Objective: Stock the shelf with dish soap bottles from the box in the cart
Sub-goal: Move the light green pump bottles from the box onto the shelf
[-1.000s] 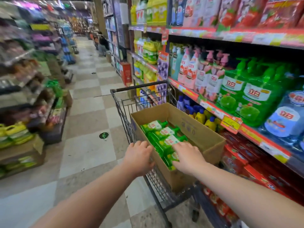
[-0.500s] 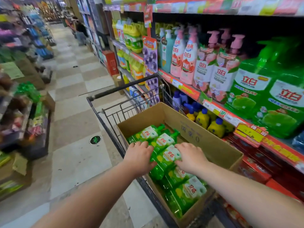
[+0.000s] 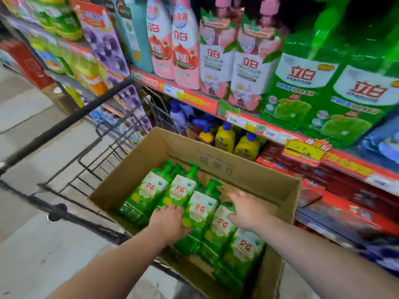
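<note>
An open cardboard box sits in a wire shopping cart. Several green dish soap bottles with white labels and pump tops lie flat in it, side by side. My left hand rests on the lower part of a middle bottle, fingers curled over it. My right hand hovers over the bottles on the right side of the box, fingers spread, with nothing in it. The shelf to the right carries large green bottles of the same kind of soap.
Pink and white pump bottles stand left of the green ones on the shelf. Yellow bottles with blue caps fill the shelf below, beside red packages. The tiled aisle floor lies to the left of the cart.
The view has closed in on the box and shelf. My left hand has moved from the box's edge onto a bottle. My right hand has slid to the right over the bottles.
</note>
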`<action>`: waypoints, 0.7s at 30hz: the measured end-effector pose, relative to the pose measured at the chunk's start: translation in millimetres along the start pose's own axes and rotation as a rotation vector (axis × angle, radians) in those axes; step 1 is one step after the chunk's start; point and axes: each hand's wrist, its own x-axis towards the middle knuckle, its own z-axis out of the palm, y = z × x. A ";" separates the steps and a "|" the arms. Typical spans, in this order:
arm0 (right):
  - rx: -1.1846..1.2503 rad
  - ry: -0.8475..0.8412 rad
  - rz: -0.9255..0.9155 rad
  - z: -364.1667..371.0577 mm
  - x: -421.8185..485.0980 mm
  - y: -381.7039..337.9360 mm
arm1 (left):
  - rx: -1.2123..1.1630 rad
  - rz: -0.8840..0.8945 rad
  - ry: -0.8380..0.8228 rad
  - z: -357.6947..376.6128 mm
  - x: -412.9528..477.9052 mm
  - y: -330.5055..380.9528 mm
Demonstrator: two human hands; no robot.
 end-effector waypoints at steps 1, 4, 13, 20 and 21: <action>0.013 -0.012 0.032 3.3 9.5 -3.0 | -0.021 -0.003 -0.035 2.0 10.0 -6.6; 0.034 -0.047 0.108 16.3 38.9 -13.2 | -0.132 -0.030 -0.156 13.4 38.0 -26.0; 0.340 -0.085 0.319 59.8 106.8 -29.9 | -0.298 -0.087 -0.360 43.8 97.0 -39.9; 0.820 -0.050 0.571 85.5 142.5 -27.2 | -0.403 -0.034 -0.132 54.3 117.3 -44.7; 0.879 -0.038 0.601 87.2 145.8 -27.2 | -0.400 -0.016 -0.097 56.1 120.1 -44.7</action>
